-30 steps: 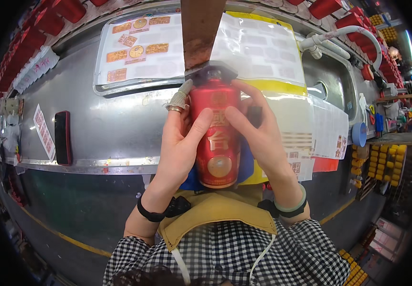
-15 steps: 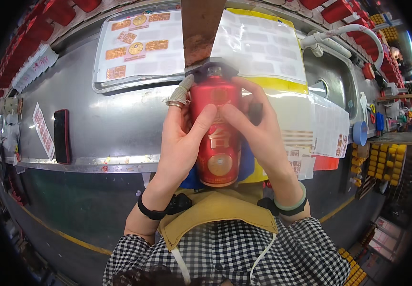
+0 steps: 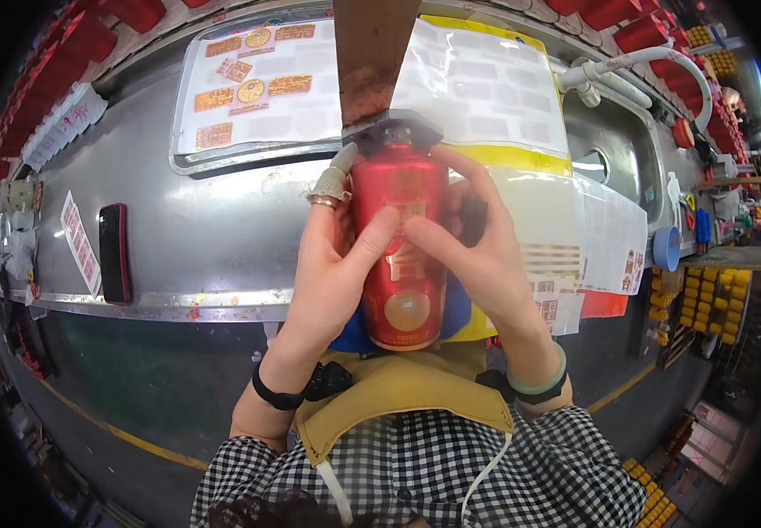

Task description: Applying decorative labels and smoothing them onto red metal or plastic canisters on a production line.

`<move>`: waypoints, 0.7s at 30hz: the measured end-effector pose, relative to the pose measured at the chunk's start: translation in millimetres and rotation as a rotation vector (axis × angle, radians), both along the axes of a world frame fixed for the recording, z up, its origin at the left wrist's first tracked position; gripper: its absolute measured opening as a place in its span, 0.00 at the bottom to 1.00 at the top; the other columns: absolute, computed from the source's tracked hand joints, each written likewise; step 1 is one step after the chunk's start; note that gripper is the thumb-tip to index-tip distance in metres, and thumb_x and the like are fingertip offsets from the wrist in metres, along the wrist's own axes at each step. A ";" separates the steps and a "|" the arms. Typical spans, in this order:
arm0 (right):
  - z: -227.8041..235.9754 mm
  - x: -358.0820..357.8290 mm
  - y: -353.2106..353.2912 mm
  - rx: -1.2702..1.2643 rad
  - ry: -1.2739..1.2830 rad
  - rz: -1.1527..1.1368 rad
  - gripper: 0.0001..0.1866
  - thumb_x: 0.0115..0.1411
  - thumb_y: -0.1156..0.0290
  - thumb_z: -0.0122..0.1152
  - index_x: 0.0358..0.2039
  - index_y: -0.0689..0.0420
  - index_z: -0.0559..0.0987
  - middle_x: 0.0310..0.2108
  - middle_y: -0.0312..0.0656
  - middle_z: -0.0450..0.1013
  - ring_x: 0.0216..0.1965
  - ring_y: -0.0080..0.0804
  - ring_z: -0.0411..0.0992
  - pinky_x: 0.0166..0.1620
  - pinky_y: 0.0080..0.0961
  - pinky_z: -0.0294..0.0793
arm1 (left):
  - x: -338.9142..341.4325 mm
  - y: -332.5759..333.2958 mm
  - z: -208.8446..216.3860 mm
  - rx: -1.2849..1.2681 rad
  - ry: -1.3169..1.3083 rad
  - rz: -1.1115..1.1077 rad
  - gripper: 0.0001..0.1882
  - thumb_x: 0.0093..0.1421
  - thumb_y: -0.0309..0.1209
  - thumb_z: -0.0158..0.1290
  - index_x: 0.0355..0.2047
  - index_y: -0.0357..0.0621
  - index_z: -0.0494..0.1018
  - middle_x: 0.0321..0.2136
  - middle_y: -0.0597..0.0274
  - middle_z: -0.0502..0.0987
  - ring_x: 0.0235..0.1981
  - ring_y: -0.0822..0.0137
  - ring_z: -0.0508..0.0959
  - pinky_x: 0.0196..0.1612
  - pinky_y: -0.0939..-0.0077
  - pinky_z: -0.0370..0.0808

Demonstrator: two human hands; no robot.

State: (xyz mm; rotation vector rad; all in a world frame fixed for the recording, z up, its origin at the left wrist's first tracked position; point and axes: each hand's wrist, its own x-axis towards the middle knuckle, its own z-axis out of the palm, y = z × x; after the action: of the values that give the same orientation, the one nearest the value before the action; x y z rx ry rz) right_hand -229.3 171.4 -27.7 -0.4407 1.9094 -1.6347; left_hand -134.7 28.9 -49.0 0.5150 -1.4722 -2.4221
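A red bottle [image 3: 404, 304] with gold lettering and a round gold emblem lies between my two hands, its neck pointing away from me. My left hand [image 3: 332, 268] wraps its left side, and a pale cloth cover [image 3: 335, 176] sits on one finger. My right hand [image 3: 482, 260] grips the other side. Both thumbs press on the front, beside a gold decal [image 3: 409, 209], with their tips close together. Beyond the bottle's neck is a dark, angular plate [image 3: 423, 128] at the end of a brown bar [image 3: 373, 62]. The fingers behind the bottle are hidden.
A metal tray [image 3: 185, 163] with gold decal sheets stands at the far left of the steel worktop [image 3: 213, 220]. Nearer are a phone [image 3: 115, 253] and a decal strip [image 3: 80, 242]. At right are a sink [image 3: 609, 145], a hose [image 3: 644, 55] and printed sheets [image 3: 614, 229].
Both thumbs have slid a little lower on the bottle's front, toward me. The bottle sits slightly nearer to me in the picture. Both hands keep their hold.
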 end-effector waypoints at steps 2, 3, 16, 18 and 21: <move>-1.5 -0.3 0.3 -0.011 -0.016 -0.001 0.40 0.59 0.67 0.76 0.67 0.59 0.66 0.34 0.29 0.62 0.31 0.13 0.64 0.33 0.13 0.65 | 0.6 -0.2 0.9 -0.007 -0.004 -0.009 0.36 0.71 0.26 0.54 0.74 0.35 0.50 0.67 0.52 0.63 0.66 0.64 0.68 0.67 0.66 0.67; -2.2 -0.6 0.4 -0.021 -0.033 -0.003 0.40 0.59 0.67 0.76 0.67 0.59 0.65 0.34 0.29 0.63 0.31 0.13 0.64 0.33 0.13 0.65 | 0.6 -0.4 1.1 -0.013 -0.010 -0.019 0.36 0.71 0.26 0.54 0.74 0.35 0.49 0.67 0.52 0.63 0.66 0.63 0.67 0.67 0.66 0.67; -1.7 -3.5 2.3 -0.027 -0.028 0.017 0.38 0.60 0.70 0.75 0.68 0.58 0.66 0.34 0.28 0.62 0.31 0.12 0.63 0.33 0.12 0.65 | -0.6 0.0 1.3 -0.005 0.018 -0.028 0.38 0.69 0.24 0.56 0.74 0.36 0.49 0.67 0.51 0.63 0.66 0.63 0.67 0.68 0.66 0.67; -1.3 -3.3 2.5 -0.026 -0.050 0.004 0.37 0.61 0.69 0.74 0.68 0.58 0.66 0.33 0.28 0.62 0.31 0.12 0.63 0.33 0.12 0.64 | -0.7 0.4 0.9 -0.014 0.007 -0.012 0.36 0.71 0.25 0.54 0.74 0.35 0.49 0.67 0.51 0.63 0.66 0.64 0.67 0.67 0.67 0.66; -0.9 -0.6 -1.9 -0.048 -0.082 -0.037 0.36 0.62 0.68 0.73 0.67 0.59 0.67 0.33 0.28 0.62 0.31 0.12 0.63 0.32 0.11 0.64 | -0.9 -0.6 -0.6 0.044 -0.019 0.012 0.34 0.73 0.27 0.51 0.74 0.35 0.51 0.67 0.51 0.63 0.66 0.64 0.67 0.67 0.68 0.66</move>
State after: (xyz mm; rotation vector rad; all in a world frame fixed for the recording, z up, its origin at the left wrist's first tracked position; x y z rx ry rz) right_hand -229.9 169.4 -28.6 -0.3538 1.8313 -1.6995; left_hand -135.6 28.3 -49.6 0.5567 -1.4217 -2.4518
